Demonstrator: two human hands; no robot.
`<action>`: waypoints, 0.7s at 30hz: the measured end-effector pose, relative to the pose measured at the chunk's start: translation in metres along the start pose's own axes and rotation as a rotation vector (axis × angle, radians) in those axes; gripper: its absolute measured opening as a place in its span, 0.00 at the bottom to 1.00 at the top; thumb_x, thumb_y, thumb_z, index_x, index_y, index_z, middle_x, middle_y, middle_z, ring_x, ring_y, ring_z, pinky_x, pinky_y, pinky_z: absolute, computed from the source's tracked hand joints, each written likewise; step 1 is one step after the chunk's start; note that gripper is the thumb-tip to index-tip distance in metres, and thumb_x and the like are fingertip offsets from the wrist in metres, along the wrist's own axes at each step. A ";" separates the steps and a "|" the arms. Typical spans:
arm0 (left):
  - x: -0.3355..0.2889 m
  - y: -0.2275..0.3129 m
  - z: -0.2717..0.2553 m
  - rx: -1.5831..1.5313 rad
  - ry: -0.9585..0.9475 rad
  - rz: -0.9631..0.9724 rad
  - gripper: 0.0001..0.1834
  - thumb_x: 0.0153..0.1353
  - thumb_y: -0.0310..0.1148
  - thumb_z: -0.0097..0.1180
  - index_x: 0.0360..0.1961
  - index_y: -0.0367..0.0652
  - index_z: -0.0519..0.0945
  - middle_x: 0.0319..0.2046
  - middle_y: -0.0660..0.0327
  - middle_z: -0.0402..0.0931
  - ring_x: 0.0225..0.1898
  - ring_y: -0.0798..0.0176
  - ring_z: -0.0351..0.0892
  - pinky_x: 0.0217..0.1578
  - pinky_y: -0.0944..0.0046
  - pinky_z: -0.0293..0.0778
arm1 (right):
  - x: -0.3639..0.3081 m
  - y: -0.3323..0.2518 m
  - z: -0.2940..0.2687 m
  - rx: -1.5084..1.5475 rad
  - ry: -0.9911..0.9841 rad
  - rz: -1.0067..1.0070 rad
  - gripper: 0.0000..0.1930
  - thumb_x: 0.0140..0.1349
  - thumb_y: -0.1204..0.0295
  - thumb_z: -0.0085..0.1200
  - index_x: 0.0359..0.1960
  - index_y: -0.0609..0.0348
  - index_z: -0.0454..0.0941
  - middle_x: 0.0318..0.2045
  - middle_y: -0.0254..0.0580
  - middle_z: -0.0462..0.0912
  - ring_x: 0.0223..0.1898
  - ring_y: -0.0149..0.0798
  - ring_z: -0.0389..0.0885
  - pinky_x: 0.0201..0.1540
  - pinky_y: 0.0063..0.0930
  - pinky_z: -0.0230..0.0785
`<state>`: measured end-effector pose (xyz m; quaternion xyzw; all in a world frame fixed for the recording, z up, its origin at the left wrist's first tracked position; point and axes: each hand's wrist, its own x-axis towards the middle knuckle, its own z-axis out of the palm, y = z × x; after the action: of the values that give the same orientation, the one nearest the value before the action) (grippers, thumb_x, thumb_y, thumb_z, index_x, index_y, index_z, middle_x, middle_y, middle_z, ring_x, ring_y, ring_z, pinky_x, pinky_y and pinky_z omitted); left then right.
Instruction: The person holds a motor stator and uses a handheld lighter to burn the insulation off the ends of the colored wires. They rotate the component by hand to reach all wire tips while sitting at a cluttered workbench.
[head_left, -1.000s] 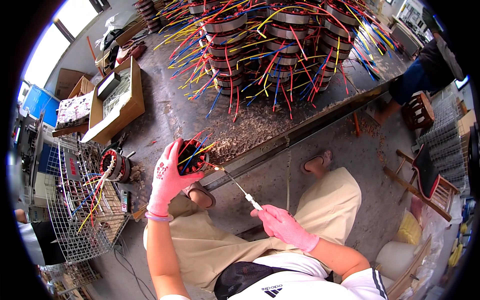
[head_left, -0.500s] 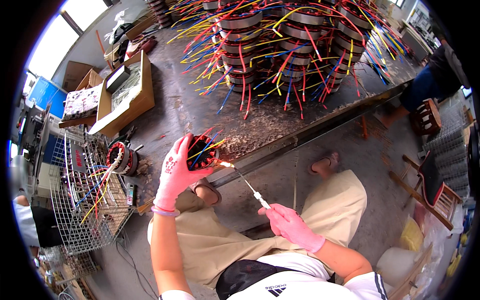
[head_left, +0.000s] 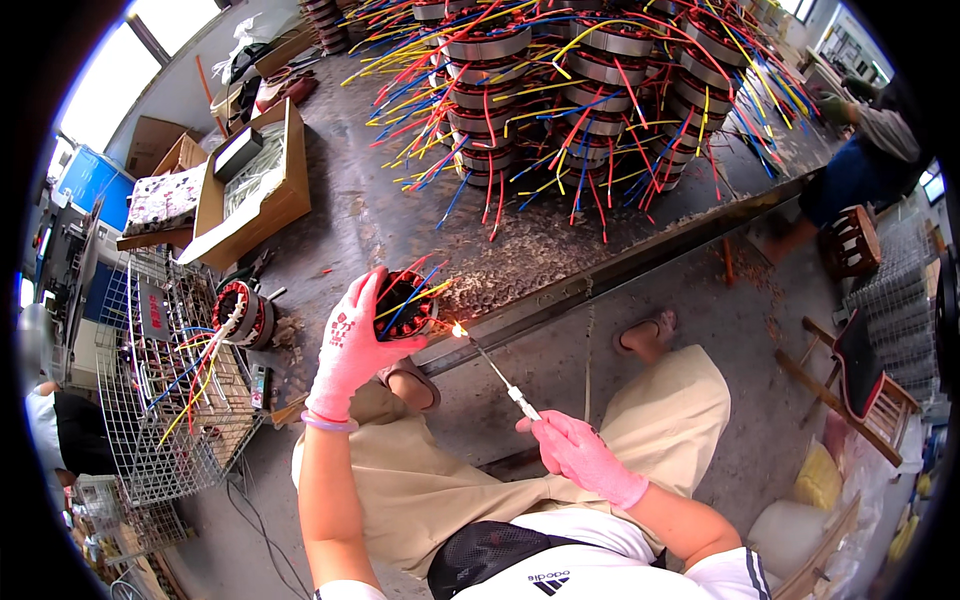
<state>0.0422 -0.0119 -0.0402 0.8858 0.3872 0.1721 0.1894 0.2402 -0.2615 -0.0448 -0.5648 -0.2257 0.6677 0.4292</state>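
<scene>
In pink gloves, both my hands are closed on something. My left hand [head_left: 348,345] grips a wound motor stator [head_left: 412,322] by its side at the table's front edge. Red, blue and yellow wires stick out of that stator's open end. My right hand [head_left: 582,458] holds a slim torch [head_left: 490,363] by its pale handle over my lap, pointing up and left. A small orange flame [head_left: 459,328] burns at its tip, just right of the stator's rim. A second stator [head_left: 246,315], with bundled white sleeves and coloured leads, lies left of my left hand.
Tall stacks of wired stators [head_left: 590,95] stand across the back of the table [head_left: 345,185]. An open cardboard box [head_left: 255,220] sits at the left, above a wire rack [head_left: 170,400]. A chair [head_left: 850,390] stands at the right. Another person [head_left: 870,160] is at the far right.
The flame at the torch tip has shifted slightly right, away from the stator's rim, and looks brighter. My hands keep their grips. The person at the far right has moved further into view.
</scene>
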 end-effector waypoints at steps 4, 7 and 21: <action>0.000 -0.001 0.000 -0.005 0.005 0.019 0.52 0.37 0.41 0.76 0.63 0.34 0.64 0.59 0.48 0.67 0.59 0.48 0.71 0.59 0.56 0.68 | 0.002 0.004 -0.001 -0.013 -0.004 0.018 0.15 0.72 0.66 0.41 0.49 0.63 0.75 0.17 0.26 0.64 0.17 0.20 0.61 0.19 0.18 0.53; 0.000 0.000 0.000 -0.011 0.002 0.008 0.52 0.36 0.41 0.76 0.64 0.34 0.64 0.59 0.48 0.67 0.59 0.48 0.71 0.59 0.56 0.67 | 0.000 -0.001 0.001 -0.026 -0.008 0.002 0.15 0.72 0.66 0.41 0.50 0.63 0.75 0.16 0.26 0.64 0.17 0.20 0.61 0.20 0.18 0.54; -0.001 -0.003 0.003 -0.021 0.018 0.024 0.52 0.36 0.42 0.76 0.64 0.35 0.64 0.57 0.47 0.68 0.57 0.45 0.71 0.57 0.54 0.68 | 0.000 -0.001 -0.002 -0.041 -0.013 0.004 0.15 0.73 0.65 0.41 0.49 0.63 0.75 0.17 0.27 0.65 0.17 0.21 0.62 0.20 0.18 0.56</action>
<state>0.0415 -0.0112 -0.0438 0.8866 0.3766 0.1865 0.1931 0.2423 -0.2612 -0.0440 -0.5696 -0.2408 0.6674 0.4149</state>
